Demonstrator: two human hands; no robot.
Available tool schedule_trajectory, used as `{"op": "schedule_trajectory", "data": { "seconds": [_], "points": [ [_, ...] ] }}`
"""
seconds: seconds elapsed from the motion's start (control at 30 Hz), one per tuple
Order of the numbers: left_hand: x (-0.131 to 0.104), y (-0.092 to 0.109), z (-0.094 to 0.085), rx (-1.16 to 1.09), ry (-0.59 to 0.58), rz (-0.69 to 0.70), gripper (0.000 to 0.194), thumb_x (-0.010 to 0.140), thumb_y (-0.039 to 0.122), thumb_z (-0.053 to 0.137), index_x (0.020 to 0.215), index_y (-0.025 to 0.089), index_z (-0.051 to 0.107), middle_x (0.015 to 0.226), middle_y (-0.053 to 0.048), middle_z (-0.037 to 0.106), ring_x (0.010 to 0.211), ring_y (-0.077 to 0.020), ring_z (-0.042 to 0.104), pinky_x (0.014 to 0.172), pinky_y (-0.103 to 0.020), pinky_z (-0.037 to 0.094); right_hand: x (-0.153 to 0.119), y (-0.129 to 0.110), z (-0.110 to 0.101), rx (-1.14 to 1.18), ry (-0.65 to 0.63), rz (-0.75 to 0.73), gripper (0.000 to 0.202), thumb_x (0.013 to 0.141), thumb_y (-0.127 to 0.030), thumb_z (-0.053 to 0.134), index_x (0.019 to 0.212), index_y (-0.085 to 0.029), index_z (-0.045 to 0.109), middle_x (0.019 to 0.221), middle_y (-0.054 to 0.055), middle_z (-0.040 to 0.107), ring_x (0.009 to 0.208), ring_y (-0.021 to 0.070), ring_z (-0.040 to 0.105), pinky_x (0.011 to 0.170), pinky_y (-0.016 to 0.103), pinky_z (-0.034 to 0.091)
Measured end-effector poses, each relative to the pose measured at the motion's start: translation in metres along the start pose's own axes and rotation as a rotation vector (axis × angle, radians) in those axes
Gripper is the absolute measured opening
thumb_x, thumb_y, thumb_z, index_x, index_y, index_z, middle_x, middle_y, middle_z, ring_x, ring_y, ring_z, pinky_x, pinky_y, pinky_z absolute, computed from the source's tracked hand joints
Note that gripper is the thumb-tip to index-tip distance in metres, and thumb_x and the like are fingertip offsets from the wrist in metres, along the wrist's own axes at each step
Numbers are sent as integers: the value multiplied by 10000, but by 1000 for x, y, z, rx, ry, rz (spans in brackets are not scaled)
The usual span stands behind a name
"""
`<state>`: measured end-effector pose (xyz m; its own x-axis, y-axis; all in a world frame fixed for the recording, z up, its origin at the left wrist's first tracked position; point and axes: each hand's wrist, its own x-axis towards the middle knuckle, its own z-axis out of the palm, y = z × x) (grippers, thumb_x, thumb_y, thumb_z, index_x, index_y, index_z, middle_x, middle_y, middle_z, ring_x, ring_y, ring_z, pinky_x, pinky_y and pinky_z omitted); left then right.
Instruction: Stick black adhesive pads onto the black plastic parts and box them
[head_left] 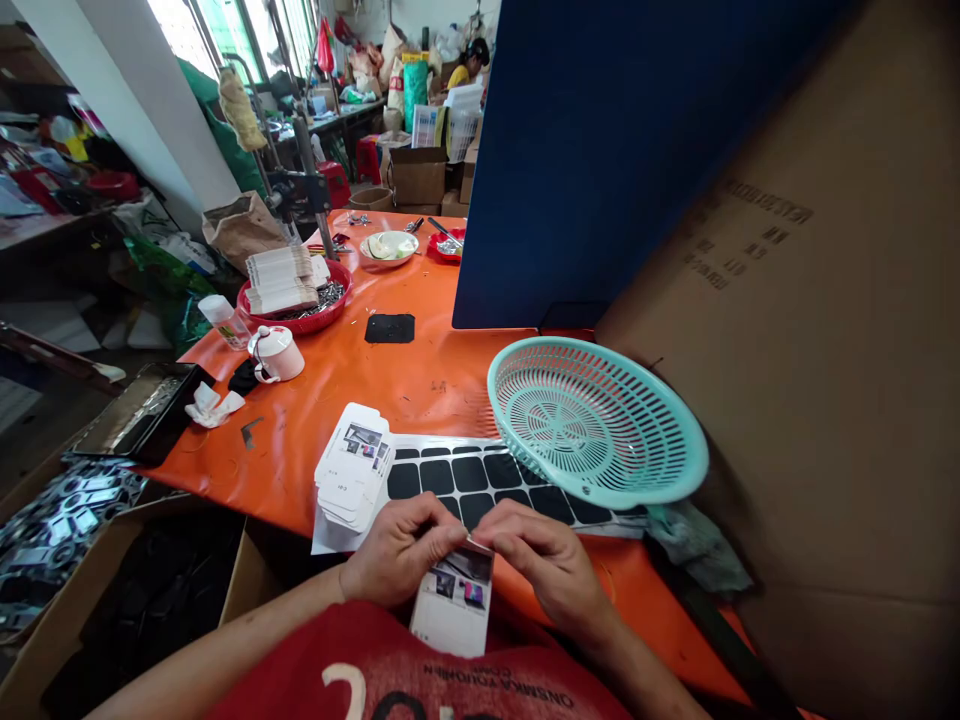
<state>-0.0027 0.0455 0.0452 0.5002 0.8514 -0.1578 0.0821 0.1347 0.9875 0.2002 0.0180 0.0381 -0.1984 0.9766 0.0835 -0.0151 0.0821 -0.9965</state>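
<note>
A small white printed box (pixel 454 605) with dark pictures on its face is held close to my red shirt, below the table's front edge. My left hand (pixel 405 548) pinches its upper left edge between thumb and fingers. At the upper right corner, my right hand (pixel 551 565) is closed on the same box, fingertips almost meeting the left ones. Beyond my hands lies a sheet of black rounded-square stickers (pixel 472 474). A stack of flat white box blanks (pixel 352 465) rests on the sheet's left end.
A mint-green plastic basket (pixel 600 420) stands at right, before a blue panel (pixel 600 150) and a large cardboard box (pixel 810 400). At left are a white lidded mug (pixel 276 354) and a red basin (pixel 330 312) with metal parts. Another person (pixel 469 65) sits far back.
</note>
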Motion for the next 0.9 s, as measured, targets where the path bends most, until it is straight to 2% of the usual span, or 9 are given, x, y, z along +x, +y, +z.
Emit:
{"op": "schedule_trajectory", "data": {
  "seconds": [0.13, 0.23, 0.37, 0.47, 0.57, 0.67, 0.8, 0.9],
  "points": [
    [4, 26, -7, -81, -113, -130, 292, 824, 428, 650, 770, 150, 577, 670, 24, 538, 606, -87, 460, 574, -213, 378, 2, -19, 0, 22, 18, 197, 260, 761, -477, 774, 770, -217, 756, 719, 33, 700, 659, 166, 641, 619, 280, 535],
    [9, 40, -9, -112, -157, -165, 210, 786, 348, 662, 790, 150, 592, 690, 25, 551, 624, -86, 474, 598, -215, 383, 5, -30, 2, 43, 11, 223, 291, 688, -479, 823, 772, -209, 751, 701, 30, 709, 629, 167, 649, 580, 269, 539],
    [12, 42, -5, -126, -110, -181, 212, 761, 333, 681, 818, 155, 582, 708, 30, 550, 624, -83, 474, 585, -211, 378, 7, -34, 5, -98, 59, 222, 192, 746, -391, 764, 728, -202, 740, 676, 32, 708, 603, 153, 636, 551, 246, 516],
    [12, 38, -3, -110, -46, -191, 240, 729, 323, 714, 819, 158, 565, 702, 42, 541, 597, -74, 460, 559, -205, 362, 10, -34, 5, -75, 62, 253, 189, 756, -372, 731, 711, -189, 716, 657, 26, 693, 580, 139, 610, 539, 234, 502],
    [10, 37, -3, -125, -44, -203, 239, 716, 309, 722, 811, 152, 569, 700, 37, 560, 600, -79, 480, 567, -211, 376, 13, -34, 2, -49, 44, 273, 204, 756, -371, 720, 679, -183, 694, 616, 14, 668, 543, 130, 590, 518, 232, 487],
    [9, 37, -4, -173, -48, -218, 230, 724, 310, 726, 798, 142, 588, 702, 22, 586, 625, -89, 512, 598, -221, 401, 13, -35, 1, -98, 36, 247, 195, 775, -346, 694, 662, -187, 697, 609, 14, 674, 541, 130, 593, 516, 229, 478],
    [6, 34, -5, -196, -53, -241, 212, 746, 312, 728, 800, 138, 618, 748, -2, 624, 663, -103, 547, 635, -236, 429, 6, -30, 1, -241, 52, 115, 160, 805, -293, 684, 678, -205, 727, 621, 16, 697, 551, 134, 616, 516, 222, 475],
    [3, 29, -7, -95, -82, -131, 186, 801, 322, 700, 833, 142, 672, 825, -34, 648, 745, -131, 584, 691, -262, 456, -4, -19, -2, -245, 65, -51, 107, 831, -250, 690, 750, -221, 753, 662, 17, 717, 570, 139, 644, 535, 223, 495]
  ]
}}
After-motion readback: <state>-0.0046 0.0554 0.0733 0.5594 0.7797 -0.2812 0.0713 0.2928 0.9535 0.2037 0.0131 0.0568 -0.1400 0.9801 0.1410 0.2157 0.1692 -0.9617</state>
